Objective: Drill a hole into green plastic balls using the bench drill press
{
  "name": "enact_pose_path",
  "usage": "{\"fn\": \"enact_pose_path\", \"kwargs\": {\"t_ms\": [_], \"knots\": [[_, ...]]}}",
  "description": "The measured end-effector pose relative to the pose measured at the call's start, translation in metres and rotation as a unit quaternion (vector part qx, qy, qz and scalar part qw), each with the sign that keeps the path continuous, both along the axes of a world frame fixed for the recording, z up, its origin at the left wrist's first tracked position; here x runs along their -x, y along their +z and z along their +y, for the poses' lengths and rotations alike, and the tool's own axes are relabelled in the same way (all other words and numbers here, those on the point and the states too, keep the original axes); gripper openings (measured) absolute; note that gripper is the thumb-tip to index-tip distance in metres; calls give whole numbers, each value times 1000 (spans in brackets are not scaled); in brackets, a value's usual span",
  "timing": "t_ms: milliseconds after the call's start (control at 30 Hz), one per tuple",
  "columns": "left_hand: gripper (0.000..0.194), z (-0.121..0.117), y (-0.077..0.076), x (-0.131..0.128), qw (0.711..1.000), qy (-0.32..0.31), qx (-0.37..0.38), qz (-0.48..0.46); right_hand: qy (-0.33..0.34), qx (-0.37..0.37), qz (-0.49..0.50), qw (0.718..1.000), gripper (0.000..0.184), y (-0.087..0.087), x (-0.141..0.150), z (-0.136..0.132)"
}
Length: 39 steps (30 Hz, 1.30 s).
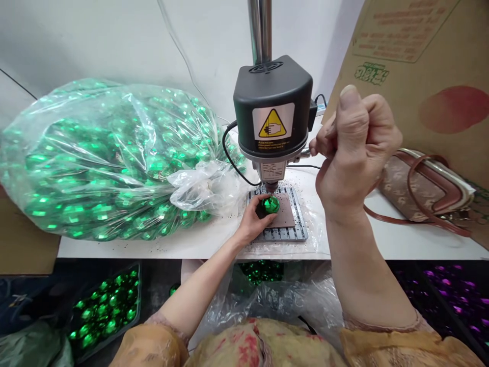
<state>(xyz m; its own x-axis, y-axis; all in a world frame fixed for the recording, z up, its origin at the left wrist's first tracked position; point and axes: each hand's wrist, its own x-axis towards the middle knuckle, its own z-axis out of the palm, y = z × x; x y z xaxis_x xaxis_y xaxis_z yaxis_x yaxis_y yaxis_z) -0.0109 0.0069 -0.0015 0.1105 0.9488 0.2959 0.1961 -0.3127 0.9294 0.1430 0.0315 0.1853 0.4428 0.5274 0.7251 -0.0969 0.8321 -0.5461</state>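
Observation:
A small bench drill press (272,109) stands on a white table (160,244), its bit pointing down over a slotted grey base plate (296,232). My left hand (255,220) pinches a shiny green faceted bead (271,205) on the plate, right under the bit. My right hand (353,148) is raised beside the machine's head, fist closed around the thin metal feed lever (305,152) that sticks out of its right side.
A large clear plastic bag of green beads (103,158) fills the table's left. A brown handbag (420,186) lies at right, below a leaning cardboard box (420,56). Under the table sit a tray of green beads (105,306), crinkled plastic sheeting (275,298) and purple beads (446,293).

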Motion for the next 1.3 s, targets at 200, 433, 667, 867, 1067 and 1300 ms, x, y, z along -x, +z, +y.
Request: {"fn": "enact_pose_path", "kwargs": {"t_ms": [200, 433, 667, 867, 1067, 1300], "knots": [[51, -3, -2, -9, 999, 32, 11, -23, 8, -4, 15, 1000, 38, 1, -1, 1], [49, -3, -2, -11, 998, 44, 20, -40, -14, -29, 75, 997, 46, -13, 4, -5], [50, -2, -5, -11, 998, 42, 28, -41, -27, -85, 42, 995, 50, -28, 6, -11], [51, -1, -7, -10, 998, 34, 37, -41, -16, -148, 22, 989, 48, -43, 3, -8], [51, -2, -10, -8, 998, 24, 37, -40, -19, -177, 18, 984, 47, -50, 3, -6], [52, -1, -8, -11, 997, 31, 42, -54, -15, -204, 15, 979, 45, -60, 1, -2]]}}
